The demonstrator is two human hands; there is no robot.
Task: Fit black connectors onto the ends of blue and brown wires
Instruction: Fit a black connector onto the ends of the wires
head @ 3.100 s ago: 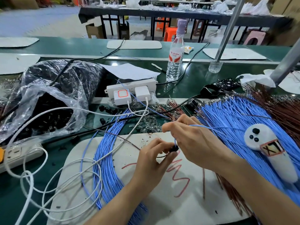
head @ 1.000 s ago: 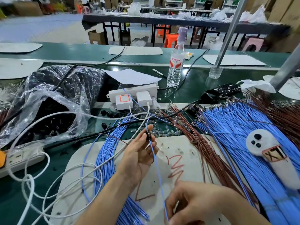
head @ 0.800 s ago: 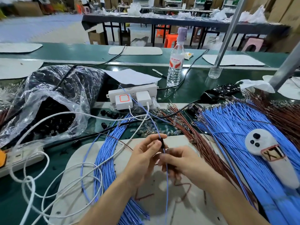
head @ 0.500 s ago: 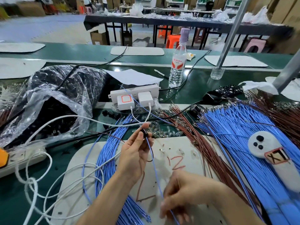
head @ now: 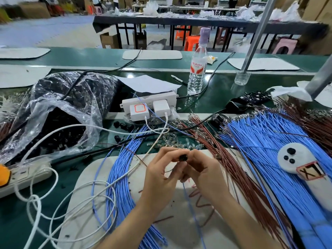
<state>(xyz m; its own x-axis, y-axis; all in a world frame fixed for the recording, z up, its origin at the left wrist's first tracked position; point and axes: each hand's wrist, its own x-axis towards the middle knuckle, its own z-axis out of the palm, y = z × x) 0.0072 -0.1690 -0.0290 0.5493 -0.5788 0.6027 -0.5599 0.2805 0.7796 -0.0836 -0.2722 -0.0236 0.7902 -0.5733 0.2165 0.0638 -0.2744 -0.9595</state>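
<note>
My left hand (head: 159, 175) and my right hand (head: 203, 169) meet over the white mat (head: 179, 221). Both pinch a small black connector (head: 183, 157) between their fingertips. A blue wire (head: 190, 207) hangs from the connector down toward me, and a thin brown wire (head: 168, 171) shows between my palms. Loose blue wires (head: 273, 159) and brown wires (head: 239, 168) fan out on the right. A bundle of blue wires (head: 120, 177) lies on the left of the mat. A clear plastic bag (head: 59, 119) at the left holds black connectors.
A white power strip (head: 149, 103) with chargers stands behind the mat, and white cables (head: 59, 203) loop at the left. A second strip (head: 25, 175) lies at the left edge. A water bottle (head: 197, 69) stands further back. A white controller (head: 303, 169) rests on the blue wires.
My right hand rose from near the mat's front edge up to my left hand and now pinches the connector with it. My left hand shifted a little right and down.
</note>
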